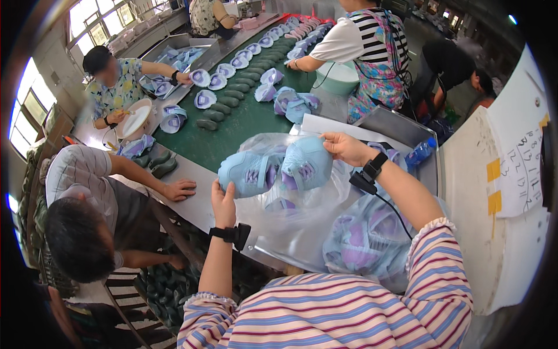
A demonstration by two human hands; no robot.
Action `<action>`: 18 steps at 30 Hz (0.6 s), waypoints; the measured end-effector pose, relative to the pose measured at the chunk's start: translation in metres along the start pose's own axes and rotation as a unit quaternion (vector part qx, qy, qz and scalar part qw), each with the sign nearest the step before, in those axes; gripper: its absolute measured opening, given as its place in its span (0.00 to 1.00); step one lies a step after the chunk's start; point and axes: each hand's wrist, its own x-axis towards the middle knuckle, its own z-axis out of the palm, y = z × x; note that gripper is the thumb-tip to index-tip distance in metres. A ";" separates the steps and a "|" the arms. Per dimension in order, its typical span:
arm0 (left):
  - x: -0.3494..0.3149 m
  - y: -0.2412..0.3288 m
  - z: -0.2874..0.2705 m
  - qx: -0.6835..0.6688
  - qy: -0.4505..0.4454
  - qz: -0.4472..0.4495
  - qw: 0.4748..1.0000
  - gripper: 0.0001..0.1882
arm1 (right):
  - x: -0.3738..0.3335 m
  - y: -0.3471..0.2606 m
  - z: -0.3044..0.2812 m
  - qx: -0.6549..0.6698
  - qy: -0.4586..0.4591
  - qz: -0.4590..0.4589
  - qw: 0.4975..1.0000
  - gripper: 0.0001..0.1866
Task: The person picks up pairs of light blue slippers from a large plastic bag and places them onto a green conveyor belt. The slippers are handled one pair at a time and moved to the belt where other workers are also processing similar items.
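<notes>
A pair of light blue shoe uppers with purple laces is held up in front of me. My left hand [224, 205] is closed on the lower left edge of the left shoe upper [247, 174]. At the far right edge of the other shoe upper [306, 164], my right hand [347, 149] pinches the blue material. The two uppers lie side by side, toes pointing apart. Beneath them spreads a clear plastic bag [317, 212], with a bit of purple and blue showing through. Whether the uppers are joined to each other I cannot tell.
Near my right arm sits a clear bag [363, 238] of blue and purple uppers. A blue bottle [421, 152] stands at the right. Dark green shoe lasts [235, 94] and purple-lined uppers line the green conveyor belt [189, 136]. A person [87, 221] leans at my left; several others work beyond.
</notes>
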 end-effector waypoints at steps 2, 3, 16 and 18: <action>0.001 0.001 0.004 -0.017 -0.016 -0.016 1.000 0.16 | -0.004 -0.003 0.009 0.055 0.032 -0.008 0.998 0.10; 0.004 0.002 0.006 -0.002 -0.037 -0.010 0.999 0.16 | -0.005 -0.003 0.005 0.039 0.034 -0.009 0.999 0.11; 0.031 0.037 0.069 0.044 -0.071 -0.081 0.993 0.17 | 0.018 0.034 0.061 0.037 0.083 -0.103 0.991 0.22; 0.034 0.030 0.069 -0.009 -0.056 -0.105 0.993 0.20 | 0.012 0.032 0.042 0.179 0.073 -0.141 0.971 0.22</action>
